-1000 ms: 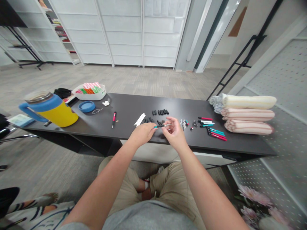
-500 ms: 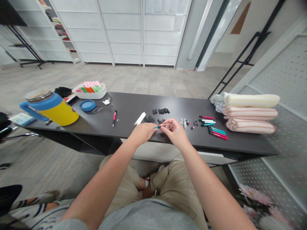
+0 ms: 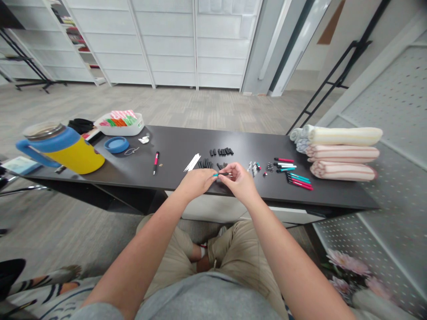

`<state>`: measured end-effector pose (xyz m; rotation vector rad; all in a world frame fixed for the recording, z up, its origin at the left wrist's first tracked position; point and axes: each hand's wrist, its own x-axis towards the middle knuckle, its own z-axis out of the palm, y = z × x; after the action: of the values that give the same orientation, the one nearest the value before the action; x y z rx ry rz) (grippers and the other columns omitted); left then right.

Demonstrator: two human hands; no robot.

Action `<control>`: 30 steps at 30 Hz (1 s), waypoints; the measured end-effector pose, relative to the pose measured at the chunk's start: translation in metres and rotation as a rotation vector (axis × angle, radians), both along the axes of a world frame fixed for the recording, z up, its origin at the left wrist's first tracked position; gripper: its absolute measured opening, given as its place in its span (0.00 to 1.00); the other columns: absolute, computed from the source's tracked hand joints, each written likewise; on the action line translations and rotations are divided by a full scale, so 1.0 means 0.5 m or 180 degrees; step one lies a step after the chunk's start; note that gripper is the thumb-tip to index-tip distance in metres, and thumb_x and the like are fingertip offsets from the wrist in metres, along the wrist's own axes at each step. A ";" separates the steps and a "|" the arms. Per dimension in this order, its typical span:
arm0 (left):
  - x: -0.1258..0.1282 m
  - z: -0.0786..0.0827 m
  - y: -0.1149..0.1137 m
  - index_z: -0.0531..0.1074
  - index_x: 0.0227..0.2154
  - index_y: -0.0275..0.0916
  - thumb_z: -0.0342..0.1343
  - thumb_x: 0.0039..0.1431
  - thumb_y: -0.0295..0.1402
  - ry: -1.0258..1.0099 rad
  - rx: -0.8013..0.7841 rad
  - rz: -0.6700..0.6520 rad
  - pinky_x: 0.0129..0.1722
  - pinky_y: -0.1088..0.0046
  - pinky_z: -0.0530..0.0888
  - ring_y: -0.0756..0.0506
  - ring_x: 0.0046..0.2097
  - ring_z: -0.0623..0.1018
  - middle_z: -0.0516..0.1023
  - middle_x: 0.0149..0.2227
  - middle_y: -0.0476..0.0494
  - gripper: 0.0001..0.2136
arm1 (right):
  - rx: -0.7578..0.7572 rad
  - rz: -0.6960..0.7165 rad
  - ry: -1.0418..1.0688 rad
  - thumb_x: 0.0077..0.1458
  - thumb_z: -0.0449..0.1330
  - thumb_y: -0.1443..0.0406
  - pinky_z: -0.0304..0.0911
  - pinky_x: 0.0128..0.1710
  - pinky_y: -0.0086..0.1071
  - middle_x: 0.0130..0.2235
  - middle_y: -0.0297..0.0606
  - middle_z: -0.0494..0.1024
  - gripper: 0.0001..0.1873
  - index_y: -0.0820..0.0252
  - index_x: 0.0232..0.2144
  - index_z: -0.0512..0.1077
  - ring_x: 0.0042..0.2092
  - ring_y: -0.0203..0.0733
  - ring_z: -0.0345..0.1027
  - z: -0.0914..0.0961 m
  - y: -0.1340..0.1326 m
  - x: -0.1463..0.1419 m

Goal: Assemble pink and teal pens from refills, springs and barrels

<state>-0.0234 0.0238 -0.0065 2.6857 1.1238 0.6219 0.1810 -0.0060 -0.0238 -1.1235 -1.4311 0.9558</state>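
Note:
Over the front edge of the dark table, my left hand [image 3: 197, 181] is closed on the teal end of a pen [image 3: 220, 174] with a black grip. The fingers of my right hand [image 3: 240, 181] pinch the same pen from the other side, near its tip. Fingers hide part of it. Just behind my hands lie short black tubes [image 3: 205, 164], a bundle of thin white refills [image 3: 192, 162] and a row of black pieces [image 3: 222, 152]. Small silvery and coloured parts [image 3: 254, 167] lie right of my right hand.
Coloured pen barrels [image 3: 299, 180] and small springs [image 3: 269, 167] lie to the right, before rolled towels [image 3: 343, 153]. At left are a red-and-black pen [image 3: 156, 163], a blue lid [image 3: 116, 144], a yellow-and-blue mug [image 3: 71, 151] and a white basket [image 3: 125, 130] of colourful packets.
The view has shifted slightly, so the table and its contents sit a little further left and higher. Both hands keep hold of the pen in nearly the same pose.

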 end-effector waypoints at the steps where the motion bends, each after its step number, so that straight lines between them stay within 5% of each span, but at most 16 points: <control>1: 0.001 -0.001 0.001 0.76 0.46 0.42 0.48 0.74 0.37 -0.0026 -0.0004 0.0045 0.46 0.67 0.75 0.41 0.47 0.82 0.83 0.45 0.42 0.11 | 0.0035 -0.0053 0.0017 0.55 0.71 0.53 0.74 0.40 0.38 0.47 0.42 0.82 0.21 0.54 0.44 0.69 0.41 0.43 0.78 0.002 -0.007 -0.002; 5: 0.001 -0.002 0.002 0.75 0.45 0.43 0.48 0.74 0.40 -0.0148 -0.0005 0.0176 0.42 0.68 0.74 0.42 0.43 0.82 0.83 0.42 0.44 0.12 | 0.0240 -0.0845 -0.0240 0.60 0.66 0.51 0.73 0.38 0.38 0.50 0.44 0.80 0.20 0.53 0.48 0.69 0.39 0.44 0.77 0.017 -0.053 0.028; 11: 0.000 0.006 -0.003 0.75 0.43 0.43 0.48 0.74 0.41 -0.0097 0.0051 0.0190 0.38 0.69 0.71 0.42 0.40 0.81 0.83 0.39 0.45 0.12 | 0.0484 -0.2193 -0.2230 0.65 0.57 0.56 0.66 0.44 0.42 0.40 0.44 0.80 0.14 0.58 0.45 0.75 0.36 0.47 0.71 0.025 -0.097 0.206; 16: 0.001 0.007 -0.004 0.75 0.42 0.43 0.48 0.74 0.41 -0.0053 0.0096 0.0222 0.36 0.69 0.70 0.42 0.39 0.81 0.82 0.37 0.45 0.12 | 0.0290 -0.2099 -0.3094 0.62 0.56 0.61 0.64 0.48 0.43 0.38 0.46 0.80 0.19 0.62 0.51 0.76 0.45 0.55 0.72 0.011 -0.076 0.300; 30: 0.000 0.007 -0.007 0.75 0.42 0.43 0.48 0.74 0.42 -0.0035 0.0080 0.0203 0.36 0.69 0.71 0.42 0.39 0.81 0.82 0.37 0.45 0.12 | 0.0012 -0.2273 -0.3233 0.60 0.60 0.60 0.63 0.39 0.39 0.38 0.46 0.82 0.11 0.60 0.38 0.78 0.40 0.52 0.74 0.003 -0.018 0.295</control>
<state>-0.0232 0.0205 -0.0027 2.6732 1.2110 0.6645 0.3286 -0.0150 -0.0222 -2.0705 -1.5487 -0.1961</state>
